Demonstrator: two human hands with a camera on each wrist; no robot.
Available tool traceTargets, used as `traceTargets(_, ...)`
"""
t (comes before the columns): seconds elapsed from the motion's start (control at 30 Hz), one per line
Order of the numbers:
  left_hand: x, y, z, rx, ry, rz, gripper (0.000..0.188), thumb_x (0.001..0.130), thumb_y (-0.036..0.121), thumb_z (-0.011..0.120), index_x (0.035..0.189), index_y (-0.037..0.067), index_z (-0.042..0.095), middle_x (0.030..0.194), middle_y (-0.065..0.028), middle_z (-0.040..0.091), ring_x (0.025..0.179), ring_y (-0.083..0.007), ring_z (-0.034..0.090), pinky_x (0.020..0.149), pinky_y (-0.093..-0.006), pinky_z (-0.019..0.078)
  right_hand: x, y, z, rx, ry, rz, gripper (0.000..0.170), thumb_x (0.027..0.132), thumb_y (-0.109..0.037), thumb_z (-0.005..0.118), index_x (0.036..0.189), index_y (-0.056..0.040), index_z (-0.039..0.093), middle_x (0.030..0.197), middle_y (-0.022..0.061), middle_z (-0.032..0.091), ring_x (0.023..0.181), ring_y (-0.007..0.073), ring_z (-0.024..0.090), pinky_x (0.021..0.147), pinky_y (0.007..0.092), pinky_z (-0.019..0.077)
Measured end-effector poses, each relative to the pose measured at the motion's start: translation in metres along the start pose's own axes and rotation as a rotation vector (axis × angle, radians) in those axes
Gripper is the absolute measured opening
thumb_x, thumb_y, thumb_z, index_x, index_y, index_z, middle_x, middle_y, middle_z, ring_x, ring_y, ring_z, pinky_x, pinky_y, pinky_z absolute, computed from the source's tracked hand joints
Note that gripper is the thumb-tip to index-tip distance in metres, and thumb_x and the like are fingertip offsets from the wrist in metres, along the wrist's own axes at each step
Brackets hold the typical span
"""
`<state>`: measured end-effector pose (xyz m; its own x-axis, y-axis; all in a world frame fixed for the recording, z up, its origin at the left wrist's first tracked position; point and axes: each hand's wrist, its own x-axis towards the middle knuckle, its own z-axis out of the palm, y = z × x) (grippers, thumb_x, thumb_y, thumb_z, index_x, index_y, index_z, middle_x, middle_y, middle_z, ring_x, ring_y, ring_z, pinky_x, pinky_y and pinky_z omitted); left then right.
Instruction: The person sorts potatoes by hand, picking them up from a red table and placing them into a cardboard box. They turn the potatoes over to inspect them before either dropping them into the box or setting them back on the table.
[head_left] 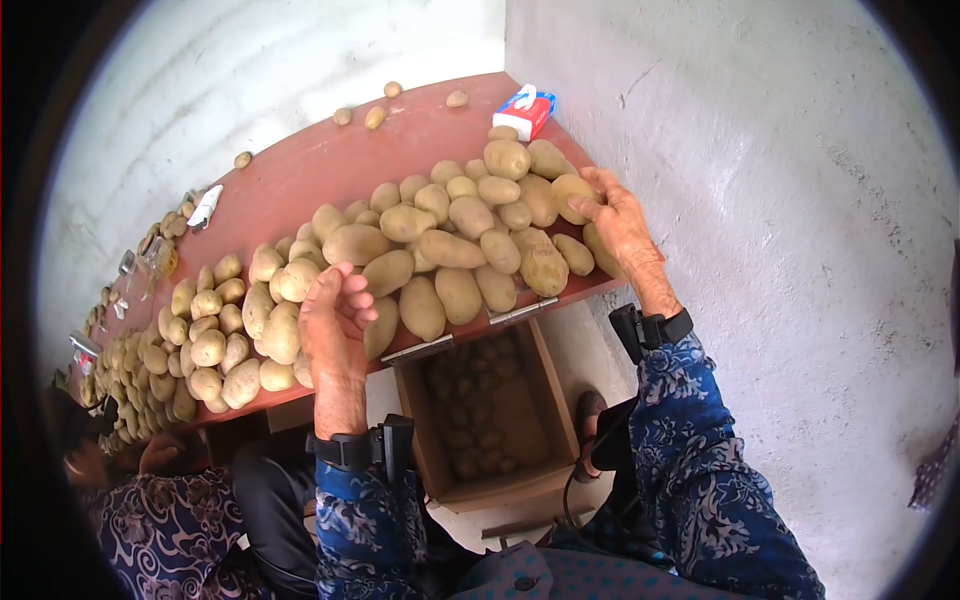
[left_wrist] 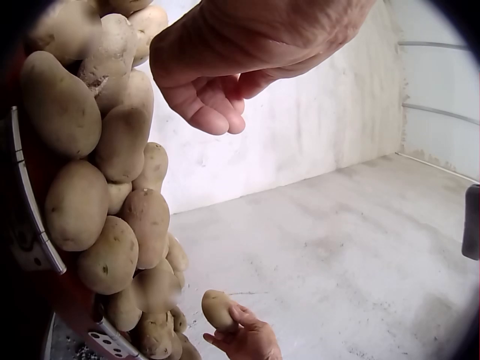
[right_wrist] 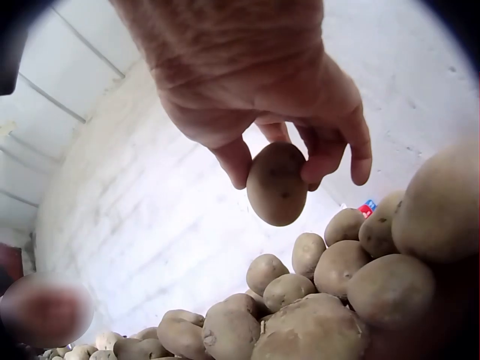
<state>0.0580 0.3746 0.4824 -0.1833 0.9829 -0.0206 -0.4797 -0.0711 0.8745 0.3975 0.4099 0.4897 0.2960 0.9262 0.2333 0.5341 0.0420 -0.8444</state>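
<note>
My right hand [head_left: 622,225] grips a potato [head_left: 573,196] at the right end of the heap. The right wrist view shows this potato [right_wrist: 277,184] held between thumb and fingers, raised above other potatoes. Nothing shows in my left hand [head_left: 338,325], which hangs over the front of the heap with loosely bent fingers. In the left wrist view the left hand [left_wrist: 251,56] is beside the potatoes [left_wrist: 60,105], and the right hand [left_wrist: 251,341] with its potato [left_wrist: 217,310] is farther off.
Potatoes cover the front of the red table [head_left: 300,165]. A tissue pack [head_left: 524,112] lies near the wall corner, and a few loose potatoes are along the back edge. Below the table a cardboard box [head_left: 535,430] holds potatoes. Another person [head_left: 170,530] sits at lower left.
</note>
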Motion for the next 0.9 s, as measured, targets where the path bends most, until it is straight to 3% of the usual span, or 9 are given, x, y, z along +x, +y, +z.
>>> traceTargets(0.17, 0.000, 0.000, -0.002, 0.006, -0.005, 0.001, 0.022, 0.093, 0.021, 0.056, 0.103, 0.002, 0.061, 0.080, -0.0045, 0.064, 0.063, -0.0106, 0.059, 0.052, -0.0230, 0.0499, -0.005, 0.006, 0.012, -0.116, -0.033, 0.004, 0.049, 0.084, -0.023, 0.061, 0.130, -0.0099, 0.050, 0.118, 0.0229, 0.060, 0.114, 0.0386, 0.055, 0.096, 0.0433, 0.0431)
traceTargets(0.23, -0.001, 0.000, -0.001, 0.013, -0.015, 0.002, 0.022, 0.093, 0.021, 0.056, 0.103, 0.002, 0.061, 0.080, -0.0046, 0.065, 0.063, -0.0107, 0.059, 0.052, -0.0231, 0.0499, -0.008, 0.011, 0.018, -0.319, -0.120, -0.030, 0.049, 0.085, -0.022, 0.060, 0.130, -0.0094, 0.049, 0.115, 0.0251, 0.060, 0.112, 0.0403, 0.055, 0.095, 0.0436, 0.0440)
traceTargets(0.47, -0.004, 0.002, 0.001, 0.014, -0.007, 0.007, 0.022, 0.093, 0.021, 0.056, 0.103, 0.002, 0.062, 0.079, -0.0047, 0.065, 0.062, -0.0105, 0.059, 0.051, -0.0227, 0.0499, -0.017, -0.009, 0.019, -0.180, -0.064, -0.002, 0.049, 0.085, -0.018, 0.060, 0.132, -0.0119, 0.048, 0.115, 0.0262, 0.060, 0.110, 0.0408, 0.056, 0.095, 0.0431, 0.0443)
traceTargets(0.63, -0.005, 0.004, 0.002, 0.017, -0.012, 0.001, 0.022, 0.093, 0.021, 0.057, 0.103, 0.002, 0.062, 0.079, -0.0051, 0.065, 0.061, -0.0105, 0.059, 0.051, -0.0226, 0.0501, -0.013, 0.001, 0.024, -0.094, -0.032, -0.109, 0.050, 0.086, -0.015, 0.060, 0.134, -0.0134, 0.045, 0.120, 0.0247, 0.058, 0.112, 0.0393, 0.055, 0.095, 0.0429, 0.0444)
traceTargets(0.9, -0.004, 0.003, -0.001, 0.000, -0.055, -0.003, 0.021, 0.094, 0.020, 0.056, 0.102, 0.001, 0.062, 0.079, -0.0060, 0.066, 0.061, -0.0111, 0.060, 0.051, -0.0235, 0.0511, -0.014, -0.001, 0.018, -0.311, -0.017, -0.062, 0.047, 0.086, -0.024, 0.057, 0.132, -0.0180, 0.049, 0.111, 0.0241, 0.062, 0.105, 0.0418, 0.058, 0.090, 0.0469, 0.0462)
